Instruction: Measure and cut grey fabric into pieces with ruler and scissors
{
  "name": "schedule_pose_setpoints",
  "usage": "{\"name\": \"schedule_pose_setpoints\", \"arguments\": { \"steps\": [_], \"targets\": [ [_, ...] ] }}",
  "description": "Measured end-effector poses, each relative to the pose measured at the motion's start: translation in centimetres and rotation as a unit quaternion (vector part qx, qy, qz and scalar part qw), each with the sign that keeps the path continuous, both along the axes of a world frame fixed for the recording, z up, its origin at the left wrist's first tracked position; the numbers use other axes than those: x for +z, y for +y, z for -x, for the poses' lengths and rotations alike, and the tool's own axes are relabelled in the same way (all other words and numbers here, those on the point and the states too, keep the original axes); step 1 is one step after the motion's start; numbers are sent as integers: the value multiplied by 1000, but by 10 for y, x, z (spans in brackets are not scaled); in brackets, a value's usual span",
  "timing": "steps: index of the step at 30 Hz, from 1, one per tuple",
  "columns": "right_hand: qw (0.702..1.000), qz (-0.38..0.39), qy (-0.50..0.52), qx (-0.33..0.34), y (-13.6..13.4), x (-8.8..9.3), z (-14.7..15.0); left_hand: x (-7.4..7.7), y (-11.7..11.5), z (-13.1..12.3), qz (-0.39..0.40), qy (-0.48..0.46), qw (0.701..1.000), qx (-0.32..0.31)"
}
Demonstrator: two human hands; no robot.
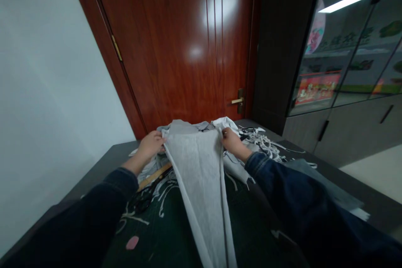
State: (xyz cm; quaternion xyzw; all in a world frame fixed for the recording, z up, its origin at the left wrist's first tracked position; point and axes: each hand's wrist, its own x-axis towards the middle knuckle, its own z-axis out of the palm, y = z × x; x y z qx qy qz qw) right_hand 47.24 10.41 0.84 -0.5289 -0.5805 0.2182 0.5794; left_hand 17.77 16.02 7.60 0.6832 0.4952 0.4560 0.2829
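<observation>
A long piece of light grey fabric [201, 176] is stretched between my two hands, its far edge spread wide and its body narrowing toward me past the bottom of the view. My left hand [151, 146] pinches the far left corner. The far right corner is gripped by my right hand [231, 140], fingers closed on the edge. Under my left forearm lie a wooden ruler [154, 176] and black-handled scissors [145, 201], partly covered by the arm and scraps. Behind the fabric, more grey and white cloth [184, 126] is piled up.
A dark table [108, 163] carries a green mat [160, 234], a pink oval piece [132, 243] and a tangle of cut fabric strips [266, 146]. Flat grey cloth [326, 184] lies at right. Beyond stand a wooden door [176, 50] and a glass-fronted cabinet [339, 134].
</observation>
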Motion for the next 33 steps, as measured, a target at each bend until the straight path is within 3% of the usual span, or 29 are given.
{"name": "schedule_pose_setpoints", "arguments": {
  "steps": [2, 4, 5, 7, 8, 10, 14, 18, 20, 25, 30, 33],
  "targets": [
    [999, -2, -53, 7, -28, -34, 6, -34, -16, 2, -29, 53, 998, -5],
    [990, -6, -121, 72, -61, -60, 9, -62, -43, 3, -56, 132, 987, -70],
    [957, -22, -232, 174, -76, -70, 11, -73, -58, 2, -95, 237, 953, -162],
    [866, -40, -363, 342, -101, -82, 14, -92, -91, -2, -127, 372, 848, -354],
    [827, -43, -401, 393, -111, -85, 15, -99, -106, -4, -124, 392, 808, -422],
    [781, -51, -439, 442, -126, -87, 19, -111, -132, -11, -116, 402, 748, -515],
    [738, -89, -485, 460, -149, -88, 27, -127, -161, -17, -148, 407, 703, -564],
    [710, -102, -523, 461, -155, -87, 32, -136, -157, -16, -182, 443, 676, -560],
    [720, -80, -503, 470, -148, -83, 31, -134, -146, -14, -141, 432, 696, -556],
    [811, 56, -315, 490, -124, -68, 15, -123, -124, -5, 46, 325, 789, -519],
    [861, 203, -100, 456, -116, -52, 6, -113, -115, 12, 183, 220, 887, -363],
    [885, 182, 58, 425, -112, -35, 9, -99, -103, 20, 193, 111, 936, -272]
  ]
}}
